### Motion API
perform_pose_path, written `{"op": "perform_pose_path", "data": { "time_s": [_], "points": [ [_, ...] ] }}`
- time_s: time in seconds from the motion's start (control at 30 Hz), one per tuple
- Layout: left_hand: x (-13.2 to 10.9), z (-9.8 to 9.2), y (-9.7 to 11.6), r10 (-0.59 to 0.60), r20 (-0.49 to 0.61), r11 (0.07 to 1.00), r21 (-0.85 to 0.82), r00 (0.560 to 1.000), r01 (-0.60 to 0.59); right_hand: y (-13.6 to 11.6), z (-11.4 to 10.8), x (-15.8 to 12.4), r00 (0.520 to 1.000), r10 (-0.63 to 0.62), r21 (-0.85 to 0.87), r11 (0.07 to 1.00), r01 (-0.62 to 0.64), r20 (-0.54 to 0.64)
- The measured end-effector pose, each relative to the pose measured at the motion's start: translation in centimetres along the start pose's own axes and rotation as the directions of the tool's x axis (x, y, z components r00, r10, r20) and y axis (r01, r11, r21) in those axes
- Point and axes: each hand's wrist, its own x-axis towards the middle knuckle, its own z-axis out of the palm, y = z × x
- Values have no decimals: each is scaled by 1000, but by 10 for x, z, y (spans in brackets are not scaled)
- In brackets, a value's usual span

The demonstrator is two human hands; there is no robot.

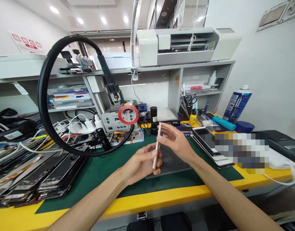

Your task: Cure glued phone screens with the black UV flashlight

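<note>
A slim phone (pixel 157 147) with a pale gold edge is held up on its side over the work mat, so its narrow edge faces me. My left hand (pixel 144 160) grips its lower part, thumb on the near side and fingers curled round behind. The fingers of my right hand (pixel 174 140) close on its upper part. Which face is the screen I cannot tell. Under both hands lies a dark perforated pad (pixel 175 160) on the green mat (pixel 101 173).
Stacks of phone screens (pixel 58 173) fill the left side. A black hose (pixel 42 96) loops from a hot-air station (pixel 111 120). Phones (pixel 206 139) are piled at right, near a blue spray can (pixel 236 104). A black cylinder (pixel 153 120) and red tape roll (pixel 128 115) stand behind.
</note>
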Motion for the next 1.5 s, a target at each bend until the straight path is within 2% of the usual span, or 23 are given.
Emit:
{"op": "perform_pose_path", "data": {
  "time_s": [0.13,0.3,0.43,0.77,0.93,1.13,1.3,1.5],
  "points": [
    [0,-2,-2,-1,23,999,33,1000,0,-2,-1,4,993,86,128,989,-76,-79],
    [0,0,-3,-14,17,996,91,1000,13,-1,-4,6,979,180,175,971,-162,-90],
    [1,2,-3,-32,4,995,94,999,31,-1,-6,7,970,204,179,967,-179,-130],
    [2,-4,-3,-12,26,998,68,1000,10,-4,1,3,991,51,-4,999,-52,-122],
    [3,-4,-3,-44,7,996,80,999,43,4,-2,7,980,52,-72,995,-67,-192],
    [3,-9,-2,-77,52,996,58,996,74,10,-9,10,956,110,-77,988,-135,-271],
    [1,-11,-1,-82,76,997,21,994,80,2,-6,7,973,20,-116,992,-48,-230],
    [2,-6,-2,-103,-33,988,113,994,106,1,-4,7,978,8,-85,996,-26,-209]
  ]
}}
